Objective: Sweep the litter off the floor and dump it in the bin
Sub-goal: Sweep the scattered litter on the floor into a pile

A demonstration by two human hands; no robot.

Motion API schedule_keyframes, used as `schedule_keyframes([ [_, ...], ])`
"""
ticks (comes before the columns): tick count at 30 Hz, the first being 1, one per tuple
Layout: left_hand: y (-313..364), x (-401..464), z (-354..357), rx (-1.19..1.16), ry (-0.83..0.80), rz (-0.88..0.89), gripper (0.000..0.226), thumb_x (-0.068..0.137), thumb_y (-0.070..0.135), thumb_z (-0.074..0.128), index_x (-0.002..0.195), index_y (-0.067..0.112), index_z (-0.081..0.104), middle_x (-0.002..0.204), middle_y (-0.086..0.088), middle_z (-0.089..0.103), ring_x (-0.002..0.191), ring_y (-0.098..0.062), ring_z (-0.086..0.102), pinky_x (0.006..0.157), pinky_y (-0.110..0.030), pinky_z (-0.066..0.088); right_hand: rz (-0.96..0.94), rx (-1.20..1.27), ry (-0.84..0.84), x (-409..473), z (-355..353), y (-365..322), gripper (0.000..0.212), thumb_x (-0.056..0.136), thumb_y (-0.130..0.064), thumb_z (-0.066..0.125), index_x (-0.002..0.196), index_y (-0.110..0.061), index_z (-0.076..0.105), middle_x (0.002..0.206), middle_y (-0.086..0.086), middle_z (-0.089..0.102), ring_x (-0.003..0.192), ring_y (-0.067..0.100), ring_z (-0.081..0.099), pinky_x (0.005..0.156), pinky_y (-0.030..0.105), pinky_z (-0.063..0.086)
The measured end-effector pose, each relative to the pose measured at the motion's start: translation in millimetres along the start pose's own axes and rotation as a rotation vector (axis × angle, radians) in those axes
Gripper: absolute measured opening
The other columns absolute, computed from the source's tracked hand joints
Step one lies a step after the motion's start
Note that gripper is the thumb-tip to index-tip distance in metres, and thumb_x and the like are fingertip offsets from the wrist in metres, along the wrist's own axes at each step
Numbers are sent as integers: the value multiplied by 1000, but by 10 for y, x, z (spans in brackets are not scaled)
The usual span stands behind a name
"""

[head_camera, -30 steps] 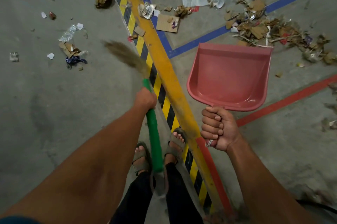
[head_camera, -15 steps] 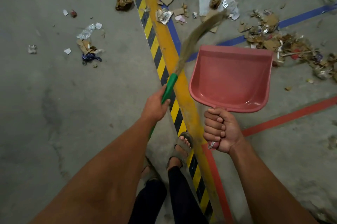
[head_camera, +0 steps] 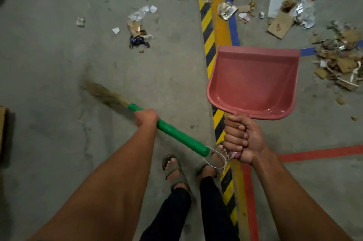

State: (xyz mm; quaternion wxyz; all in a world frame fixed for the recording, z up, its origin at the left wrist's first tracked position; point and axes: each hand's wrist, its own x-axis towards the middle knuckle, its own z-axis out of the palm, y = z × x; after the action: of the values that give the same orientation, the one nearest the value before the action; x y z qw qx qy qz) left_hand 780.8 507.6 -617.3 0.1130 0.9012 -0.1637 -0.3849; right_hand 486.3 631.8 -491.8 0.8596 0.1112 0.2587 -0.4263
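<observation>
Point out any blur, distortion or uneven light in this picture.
Head view: the broom bristles and left hand are smeared by motion, while the dustpan and right hand are sharp; the wide-angle lens bends the floor stripes; light is dim and even, darkening toward the corners.

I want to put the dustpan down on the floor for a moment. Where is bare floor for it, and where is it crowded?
Bare concrete lies left of the yellow-black striped line, between the small litter cluster and the broom. Another bare patch lies right of the dustpan, above the red line. Crowded: the cardboard and wrapper pile at upper right.
</observation>
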Motion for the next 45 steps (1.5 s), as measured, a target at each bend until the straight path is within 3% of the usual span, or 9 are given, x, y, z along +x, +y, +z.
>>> schedule_keyframes([
  [9, 341, 32, -95, 620, -516, 570, 38, 99, 24, 62, 134, 11, 59, 106, -20, 74, 93, -36, 74, 79, -35, 60, 78, -33, 23, 436, 263, 303, 42, 99, -19, 49, 63, -24, 28, 42, -9, 16, 33, 7, 10, 37, 25, 12],
  [15, 396, 210, -670, 451, -701, 658, 67, 97, 20, 71, 156, 32, 44, 106, -12, 69, 61, -20, 60, 49, -28, 54, 99, -104, 45, 707, 689, 371, 43, 97, -18, 54, 63, -24, 29, 42, -9, 16, 33, 7, 10, 36, 25, 11],
  [18, 223, 434, -1010, 295, -601, 625, 67, 96, 17, 72, 155, 34, 46, 110, -16, 70, 63, -25, 63, 58, -37, 58, 120, -105, 19, 910, 926, 403, 42, 98, -18, 52, 62, -23, 30, 42, -9, 17, 32, 7, 11, 34, 24, 15],
  [21, 44, 690, -1325, 213, -344, 561, 66, 94, 22, 70, 155, 26, 44, 129, -15, 68, 96, -40, 71, 86, -47, 60, 158, -114, -12, 1134, 1103, 408, 42, 98, -17, 51, 62, -23, 30, 42, -9, 17, 32, 7, 12, 35, 25, 14],
  [26, 57, 1067, -1560, 181, -37, 384, 64, 101, 20, 56, 159, 8, 31, 147, -24, 53, 128, -41, 56, 111, -46, 45, 218, -107, -42, 1505, 1221, 354, 42, 99, -17, 49, 62, -23, 29, 42, -8, 18, 33, 7, 12, 37, 25, 11],
  [29, 299, 1216, -1508, 206, 41, 230, 60, 103, 18, 56, 154, -2, 34, 148, -29, 50, 133, -44, 52, 111, -44, 41, 255, -111, -20, 1704, 1201, 261, 42, 100, -18, 47, 62, -23, 29, 42, -8, 20, 32, 7, 13, 36, 24, 14],
  [32, 561, 1341, -1340, 296, -13, 199, 49, 100, 18, 58, 144, 0, 44, 140, -28, 56, 127, -44, 56, 105, -44, 46, 289, -109, -11, 1913, 1145, 86, 42, 100, -19, 47, 62, -23, 29, 41, -8, 21, 32, 7, 13, 35, 23, 17],
  [37, 936, 1286, -789, 519, -228, 425, 45, 95, 15, 57, 138, 4, 48, 134, -24, 58, 122, -44, 57, 102, -45, 49, 323, -103, -12, 2137, 1045, -303, 41, 101, -19, 42, 63, -23, 30, 42, -8, 23, 32, 8, 16, 35, 24, 17],
  [45, 1568, 1005, -171, 776, -499, 871, 72, 93, 14, 57, 159, 21, 31, 151, -17, 51, 130, -41, 56, 107, -43, 48, 274, -129, 52, 2210, 1087, -906, 41, 101, -21, 43, 62, -24, 29, 42, -10, 18, 33, 7, 12, 37, 25, 13],
])
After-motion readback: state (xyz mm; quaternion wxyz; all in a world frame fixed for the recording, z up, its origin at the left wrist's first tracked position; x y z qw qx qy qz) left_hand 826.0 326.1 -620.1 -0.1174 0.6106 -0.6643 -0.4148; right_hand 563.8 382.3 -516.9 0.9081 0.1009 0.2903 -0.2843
